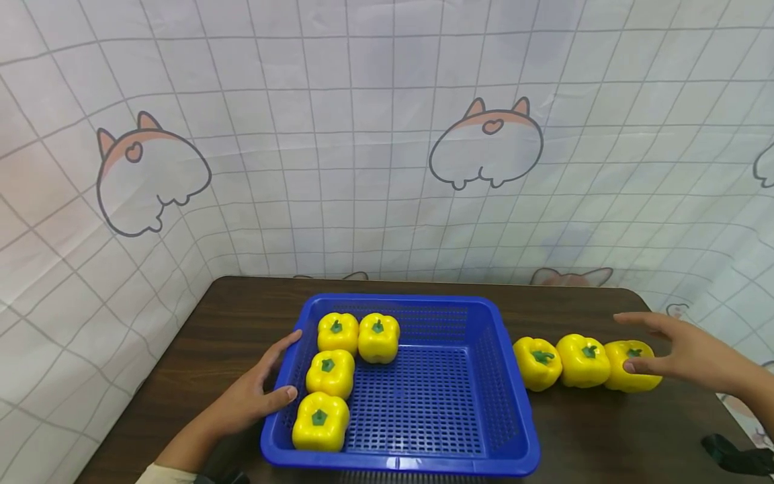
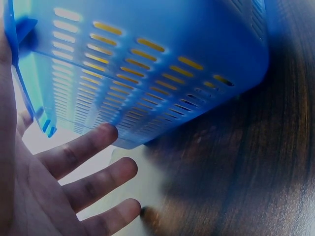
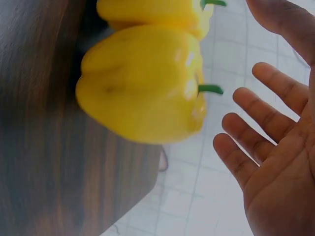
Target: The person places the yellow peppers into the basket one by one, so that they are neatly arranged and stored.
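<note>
A blue plastic basket (image 1: 423,464) with slotted walls sits on the table. Several yellow bell peppers (image 1: 330,374) stand in it, lined along its left side and back-left corner, green stems up. My left hand (image 1: 256,396) rests against the basket's left rim with thumb and fingers spread; in the left wrist view its fingers (image 2: 98,184) extend beside the slotted wall. To the right of the basket, three yellow bell peppers (image 1: 583,361) stand in a row. Over the rightmost bell pepper (image 3: 142,83) hovers my right hand (image 1: 683,349), fingers extended and apart, holding nothing.
The dark wood-grain table (image 1: 605,437) runs up to a white gridded cloth (image 1: 375,154) with cartoon animals hanging behind and around it. A black strap-like object (image 1: 734,457) shows at the lower right.
</note>
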`<control>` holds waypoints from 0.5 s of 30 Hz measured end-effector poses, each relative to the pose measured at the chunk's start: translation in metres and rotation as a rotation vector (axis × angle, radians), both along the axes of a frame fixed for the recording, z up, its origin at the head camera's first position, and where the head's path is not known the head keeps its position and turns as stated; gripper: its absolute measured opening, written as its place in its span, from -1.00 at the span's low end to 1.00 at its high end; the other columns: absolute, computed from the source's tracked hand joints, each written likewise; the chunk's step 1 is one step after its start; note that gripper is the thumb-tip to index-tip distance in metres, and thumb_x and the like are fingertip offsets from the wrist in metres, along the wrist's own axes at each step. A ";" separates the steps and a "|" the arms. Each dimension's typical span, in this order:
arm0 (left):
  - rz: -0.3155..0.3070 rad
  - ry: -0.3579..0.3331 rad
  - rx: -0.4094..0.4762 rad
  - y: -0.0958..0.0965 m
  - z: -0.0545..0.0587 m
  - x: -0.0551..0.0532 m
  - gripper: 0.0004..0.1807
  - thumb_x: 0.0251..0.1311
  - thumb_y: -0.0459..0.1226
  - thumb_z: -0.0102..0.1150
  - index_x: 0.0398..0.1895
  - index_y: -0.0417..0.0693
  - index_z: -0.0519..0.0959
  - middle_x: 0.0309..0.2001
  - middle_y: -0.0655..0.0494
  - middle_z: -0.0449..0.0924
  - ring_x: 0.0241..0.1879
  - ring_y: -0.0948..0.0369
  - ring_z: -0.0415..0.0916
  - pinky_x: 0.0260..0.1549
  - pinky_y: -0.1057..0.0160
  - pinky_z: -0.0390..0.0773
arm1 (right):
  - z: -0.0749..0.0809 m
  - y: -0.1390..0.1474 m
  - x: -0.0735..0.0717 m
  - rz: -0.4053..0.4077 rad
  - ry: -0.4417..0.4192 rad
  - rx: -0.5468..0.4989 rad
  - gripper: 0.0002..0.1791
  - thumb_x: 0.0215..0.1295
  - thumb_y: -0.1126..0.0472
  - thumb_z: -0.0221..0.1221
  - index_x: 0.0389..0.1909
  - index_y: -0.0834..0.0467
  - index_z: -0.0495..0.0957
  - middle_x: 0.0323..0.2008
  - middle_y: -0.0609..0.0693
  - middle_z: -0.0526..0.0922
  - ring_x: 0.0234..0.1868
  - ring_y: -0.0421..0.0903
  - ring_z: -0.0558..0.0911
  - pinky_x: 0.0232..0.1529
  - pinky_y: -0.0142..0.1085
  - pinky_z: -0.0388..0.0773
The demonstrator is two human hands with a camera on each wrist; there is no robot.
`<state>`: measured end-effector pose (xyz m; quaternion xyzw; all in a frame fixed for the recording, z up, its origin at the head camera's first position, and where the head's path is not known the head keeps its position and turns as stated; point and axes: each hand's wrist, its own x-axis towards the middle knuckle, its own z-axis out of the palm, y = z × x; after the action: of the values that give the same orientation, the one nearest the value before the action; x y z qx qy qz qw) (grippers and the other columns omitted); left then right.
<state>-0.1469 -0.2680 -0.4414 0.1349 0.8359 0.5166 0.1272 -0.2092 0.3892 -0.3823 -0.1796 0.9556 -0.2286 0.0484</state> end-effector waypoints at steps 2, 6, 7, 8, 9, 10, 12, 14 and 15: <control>-0.002 0.005 -0.002 0.001 0.001 0.000 -0.17 0.23 -0.19 0.12 0.43 0.50 -0.11 0.24 -0.24 0.19 0.05 -0.09 0.42 -0.35 0.14 0.64 | -0.002 0.005 0.001 -0.018 -0.021 0.019 -0.10 0.03 -0.16 0.32 0.34 0.12 0.21 0.28 0.37 0.19 0.11 0.51 0.24 -0.17 0.35 0.33; -0.010 0.014 -0.004 0.000 0.001 0.000 -0.17 0.23 -0.19 0.11 0.43 0.48 -0.11 0.24 -0.23 0.20 0.04 -0.08 0.43 -0.36 0.15 0.64 | -0.007 0.012 0.003 -0.040 -0.031 0.033 -0.09 0.00 -0.19 0.32 0.35 0.04 0.21 0.27 0.37 0.22 0.11 0.51 0.25 -0.22 0.31 0.36; -0.009 0.016 -0.007 0.000 0.000 0.000 -0.17 0.23 -0.19 0.11 0.43 0.48 -0.11 0.24 -0.23 0.20 0.04 -0.08 0.43 -0.35 0.15 0.64 | -0.009 0.013 0.003 -0.045 -0.029 0.034 -0.09 -0.01 -0.20 0.32 0.35 0.03 0.22 0.27 0.35 0.24 0.11 0.50 0.27 -0.22 0.29 0.37; -0.009 0.016 -0.008 0.000 0.000 0.000 -0.17 0.23 -0.19 0.11 0.43 0.48 -0.11 0.24 -0.23 0.20 0.04 -0.08 0.43 -0.35 0.14 0.64 | -0.010 0.014 0.003 -0.045 -0.029 0.034 -0.09 -0.01 -0.20 0.32 0.35 0.06 0.22 0.26 0.35 0.25 0.10 0.49 0.27 -0.22 0.29 0.38; -0.009 0.015 -0.005 0.000 0.000 0.000 -0.17 0.23 -0.19 0.11 0.43 0.48 -0.11 0.24 -0.23 0.20 0.04 -0.08 0.42 -0.35 0.14 0.64 | -0.012 0.015 0.003 -0.048 -0.033 0.034 -0.08 -0.01 -0.21 0.32 0.35 0.08 0.22 0.25 0.36 0.26 0.10 0.49 0.28 -0.21 0.28 0.39; -0.007 0.015 -0.005 0.000 0.000 0.000 -0.17 0.23 -0.19 0.11 0.43 0.49 -0.12 0.24 -0.23 0.20 0.05 -0.08 0.42 -0.35 0.14 0.64 | -0.013 0.016 0.004 -0.047 -0.036 0.030 -0.07 -0.01 -0.21 0.32 0.35 0.10 0.22 0.25 0.37 0.26 0.09 0.50 0.29 -0.22 0.27 0.39; -0.007 0.012 0.000 0.000 0.000 -0.001 -0.17 0.23 -0.19 0.11 0.43 0.49 -0.12 0.24 -0.23 0.20 0.05 -0.08 0.41 -0.34 0.14 0.64 | -0.016 0.018 0.004 -0.051 -0.045 0.027 -0.06 -0.01 -0.21 0.32 0.35 0.11 0.21 0.24 0.37 0.26 0.07 0.51 0.31 -0.23 0.25 0.43; -0.005 0.008 0.003 0.000 0.000 -0.001 -0.17 0.23 -0.19 0.11 0.43 0.51 -0.11 0.25 -0.22 0.19 0.06 -0.09 0.41 -0.33 0.14 0.64 | -0.018 0.020 0.004 -0.046 -0.060 0.017 -0.05 0.00 -0.19 0.31 0.35 0.16 0.19 0.24 0.41 0.24 0.06 0.54 0.30 -0.26 0.23 0.45; -0.005 0.008 0.005 0.000 0.000 -0.001 -0.17 0.23 -0.19 0.11 0.42 0.51 -0.11 0.25 -0.22 0.19 0.06 -0.09 0.41 -0.34 0.14 0.64 | -0.019 0.021 0.004 -0.048 -0.062 0.011 -0.05 0.00 -0.19 0.31 0.35 0.15 0.19 0.23 0.41 0.24 0.05 0.54 0.32 -0.27 0.21 0.47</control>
<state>-0.1480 -0.2681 -0.4415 0.1395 0.8348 0.5177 0.1250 -0.2047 0.4099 -0.4014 -0.1493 0.9588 -0.2301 0.0737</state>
